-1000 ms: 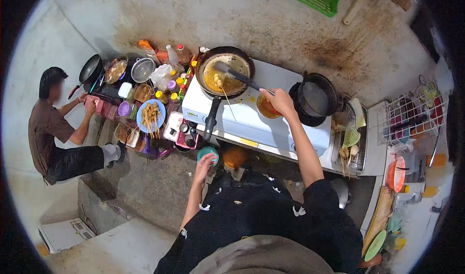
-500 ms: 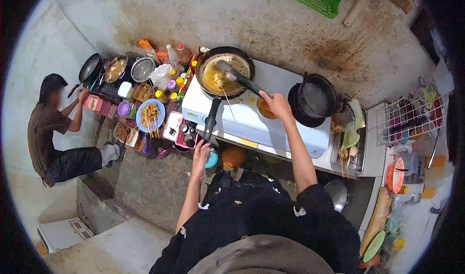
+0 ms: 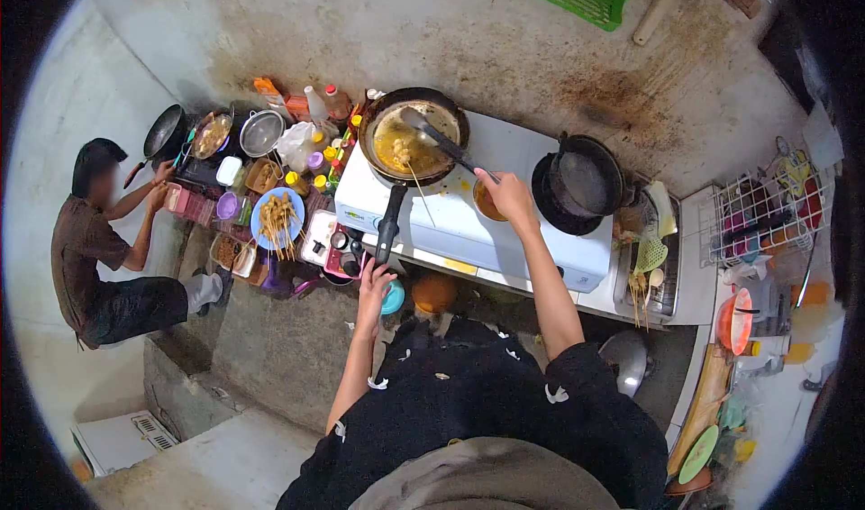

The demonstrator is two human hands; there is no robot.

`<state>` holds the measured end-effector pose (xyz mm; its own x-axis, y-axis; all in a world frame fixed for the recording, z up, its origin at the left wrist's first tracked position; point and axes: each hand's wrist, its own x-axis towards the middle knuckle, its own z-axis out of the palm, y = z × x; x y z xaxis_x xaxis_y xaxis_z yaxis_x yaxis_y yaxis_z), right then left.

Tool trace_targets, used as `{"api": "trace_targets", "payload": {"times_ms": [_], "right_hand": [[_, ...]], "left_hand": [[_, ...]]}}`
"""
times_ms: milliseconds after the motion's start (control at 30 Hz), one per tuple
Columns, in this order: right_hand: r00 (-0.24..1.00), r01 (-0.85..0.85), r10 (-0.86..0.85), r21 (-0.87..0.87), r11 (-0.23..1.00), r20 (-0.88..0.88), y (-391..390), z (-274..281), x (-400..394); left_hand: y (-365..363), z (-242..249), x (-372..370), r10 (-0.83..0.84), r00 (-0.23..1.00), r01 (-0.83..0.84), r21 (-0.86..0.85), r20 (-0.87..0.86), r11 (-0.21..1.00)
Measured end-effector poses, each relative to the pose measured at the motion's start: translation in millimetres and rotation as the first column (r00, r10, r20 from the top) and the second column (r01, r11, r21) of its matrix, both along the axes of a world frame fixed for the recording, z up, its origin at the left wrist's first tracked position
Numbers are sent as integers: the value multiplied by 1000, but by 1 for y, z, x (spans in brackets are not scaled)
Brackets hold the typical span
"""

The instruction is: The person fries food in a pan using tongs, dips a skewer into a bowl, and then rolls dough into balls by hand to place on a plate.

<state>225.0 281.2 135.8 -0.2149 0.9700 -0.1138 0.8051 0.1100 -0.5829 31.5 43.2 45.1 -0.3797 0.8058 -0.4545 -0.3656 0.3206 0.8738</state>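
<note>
My right hand point(image 3: 506, 195) grips the handle of a dark spatula point(image 3: 437, 138), whose head rests in a frying pan point(image 3: 462, 124). Yellow liquid lies in the pan, and a skewer point(image 3: 420, 188) with food at its upper end leans out over the front rim. The pan's black handle point(image 3: 388, 222) points toward me. At its lower end is my left hand point(image 3: 372, 289), its fingers closed around the tip. A small bowl of brown sauce point(image 3: 487, 205) stands close beside my right hand, partly hidden by it.
A blue plate of skewers point(image 3: 264, 231) and bottles stand left of the white stove point(image 3: 505, 246). Farther left, a seated person point(image 3: 95, 240) handles a pan point(image 3: 213, 137). A black pot point(image 3: 586, 181) is on the stove's right. Beyond it are a sink point(image 3: 665, 280) and a wire rack point(image 3: 761, 217).
The spatula head has moved slightly left and up off the food. The seated person's hands have come closer to the pans.
</note>
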Motion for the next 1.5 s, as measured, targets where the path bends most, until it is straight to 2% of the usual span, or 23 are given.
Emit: {"api": "trace_targets", "payload": {"times_ms": [133, 200, 300, 400, 500, 633, 733, 800, 933, 1033, 1100, 1200, 1300, 1433, 1500], "right_hand": [[998, -37, 35, 32, 999, 53, -2, -1, -3], [998, 22, -24, -38, 999, -58, -4, 3, -5], [999, -4, 6, -33, 999, 39, -2, 7, -6], [999, -29, 27, -80, 996, -19, -5, 16, -7], [1000, 3, -2, -27, 1000, 18, -1, 5, -9], [999, -41, 41, -73, 996, -7, 1, 6, -8], [1000, 10, -10, -21, 1000, -18, 0, 5, -13], [998, -62, 62, -31, 998, -9, -2, 11, -12], [1000, 11, -12, -45, 999, -7, -3, 12, -14], [995, -56, 55, 8, 998, 85, -3, 10, -12], [998, -1, -2, -44, 999, -61, -4, 10, -13], [999, -34, 35, -28, 999, 40, 2, 3, -12], [998, -26, 24, -39, 999, -55, 1, 2, -11], [999, 34, -34, -60, 998, 11, -1, 2, -11], [999, -35, 34, -63, 997, -13, 0, 3, -8]], "left_hand": [[0, 4, 2, -8, 1000, 9, 34, -14, 999], [0, 6, 4, -7, 1000, 7, 27, -8, 1000], [0, 9, 5, 0, 1000, 1, 50, -12, 999], [2, 9, 5, 5, 999, -4, 39, -36, 999], [2, 7, 5, 34, 998, -33, 26, -47, 999], [3, 10, 6, 58, 998, -57, 28, -25, 998], [0, 4, 4, 68, 998, -67, 39, -14, 997], [1, 2, 3, 66, 998, -65, 53, -21, 996], [-1, 5, 4, 67, 998, -66, 61, -13, 996], [0, 6, 4, 26, 999, -25, 19, -45, 1000], [0, 9, 5, 15, 1000, -14, 32, -27, 999], [-2, 13, 6, 11, 1000, -11, 38, -11, 999], [-4, 9, 5, 14, 1000, -14, 59, 2, 998], [-4, 14, 5, 51, 998, -53, 62, 29, 997], [-3, 14, 5, 46, 999, -48, 64, 27, 997]]}}
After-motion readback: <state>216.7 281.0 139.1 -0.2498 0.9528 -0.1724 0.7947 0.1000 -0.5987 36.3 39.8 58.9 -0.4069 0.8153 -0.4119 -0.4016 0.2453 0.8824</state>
